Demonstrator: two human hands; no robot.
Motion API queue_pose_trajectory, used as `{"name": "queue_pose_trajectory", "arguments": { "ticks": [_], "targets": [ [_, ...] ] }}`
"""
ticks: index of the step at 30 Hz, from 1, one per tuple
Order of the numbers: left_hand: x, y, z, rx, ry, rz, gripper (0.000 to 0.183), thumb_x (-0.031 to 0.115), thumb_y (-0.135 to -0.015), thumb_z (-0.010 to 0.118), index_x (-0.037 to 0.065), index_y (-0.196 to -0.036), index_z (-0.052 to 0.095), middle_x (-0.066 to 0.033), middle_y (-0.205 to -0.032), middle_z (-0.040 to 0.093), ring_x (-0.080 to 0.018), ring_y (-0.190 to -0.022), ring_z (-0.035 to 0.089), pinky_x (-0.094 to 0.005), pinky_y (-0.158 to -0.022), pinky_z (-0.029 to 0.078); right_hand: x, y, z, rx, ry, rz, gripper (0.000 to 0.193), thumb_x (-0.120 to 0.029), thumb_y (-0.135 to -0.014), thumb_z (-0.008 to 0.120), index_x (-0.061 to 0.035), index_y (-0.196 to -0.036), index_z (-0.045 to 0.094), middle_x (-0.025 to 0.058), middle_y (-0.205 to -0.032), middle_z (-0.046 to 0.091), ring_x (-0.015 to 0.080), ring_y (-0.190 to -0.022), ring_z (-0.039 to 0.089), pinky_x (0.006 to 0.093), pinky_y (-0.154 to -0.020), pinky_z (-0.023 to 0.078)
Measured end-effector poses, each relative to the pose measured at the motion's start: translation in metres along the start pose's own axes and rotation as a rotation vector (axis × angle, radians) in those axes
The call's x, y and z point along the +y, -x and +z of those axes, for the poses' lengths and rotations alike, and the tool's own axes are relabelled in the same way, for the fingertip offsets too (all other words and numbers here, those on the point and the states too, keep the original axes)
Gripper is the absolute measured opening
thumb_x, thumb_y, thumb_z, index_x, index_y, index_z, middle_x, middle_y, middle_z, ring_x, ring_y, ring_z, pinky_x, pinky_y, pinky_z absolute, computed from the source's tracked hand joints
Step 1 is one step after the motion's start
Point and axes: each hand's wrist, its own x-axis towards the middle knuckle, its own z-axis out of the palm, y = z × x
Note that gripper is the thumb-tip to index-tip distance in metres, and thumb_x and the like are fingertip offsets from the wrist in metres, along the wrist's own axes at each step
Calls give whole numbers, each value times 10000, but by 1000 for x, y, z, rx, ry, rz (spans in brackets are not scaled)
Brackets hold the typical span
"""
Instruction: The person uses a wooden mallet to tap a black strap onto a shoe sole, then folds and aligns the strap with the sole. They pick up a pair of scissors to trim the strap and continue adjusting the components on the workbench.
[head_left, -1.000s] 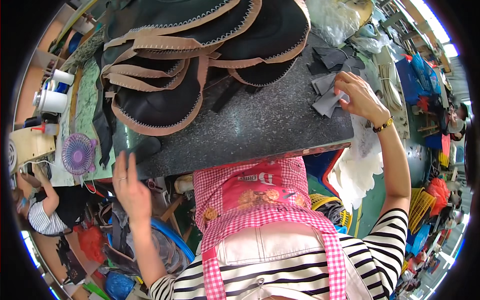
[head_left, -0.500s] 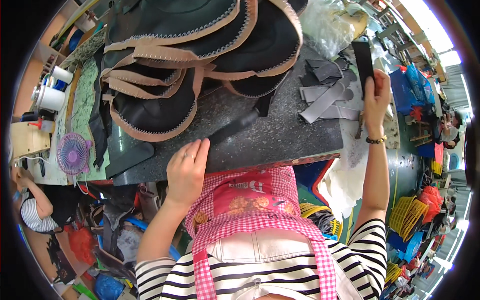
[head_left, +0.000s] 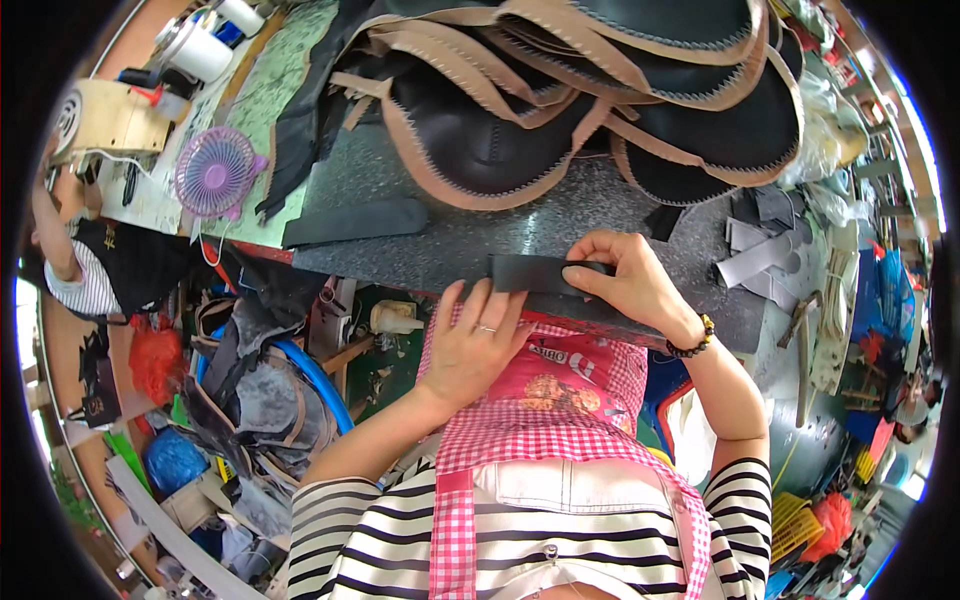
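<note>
The scene is viewed from the person's head through a wide fisheye camera, aimed steeply down from close by at the left hand [head_left: 472, 345] and right hand [head_left: 632, 285] along the table's [head_left: 425, 262] near edge. That edge is slanted across the middle; the apron [head_left: 548, 440] is framed below, nearer the lens

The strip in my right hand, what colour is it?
The strip is very dark grey, nearly black; it shows best in the head view.
</note>
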Motion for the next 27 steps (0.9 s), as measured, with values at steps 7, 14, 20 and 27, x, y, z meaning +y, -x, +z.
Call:
{"name": "queue_pose_trajectory", "arguments": {
  "ticks": [7,14,20,27],
  "targets": [
    [-3,16,14,132,-122,8,368,198,-861,639,120,-1219,677,-39,-1153,517,-196,-1097,490,-399,-946,428,1,-9,5,50,208,40,173,-90,-859,728,32,-964,666,32,-734,690,43,-640,585,239,-593,461],
    [-15,5,3,12,-32,108,372,162,-844,629,83,-1207,650,-130,-1372,543,-275,-1265,500,-426,-1059,405,4,-10,7,98,295,37,259,-199,-788,767,-12,-959,713,108,-810,731,142,-597,621,299,-579,484],
    [-24,-6,-2,-17,6,213,474,221,-850,654,55,-1290,591,-199,-1343,547,-341,-1203,545,-444,-1043,452,2,1,0,160,285,42,286,-180,-779,785,-19,-999,697,116,-844,732,166,-664,663,312,-631,511],
    [-13,-19,1,-21,-116,197,682,474,-852,674,185,-1449,513,-166,-1120,585,-316,-1043,590,-428,-1038,462,24,41,-32,337,294,146,350,-135,-766,797,-39,-1065,643,81,-746,692,142,-592,608,299,-585,492]
  ]
}}
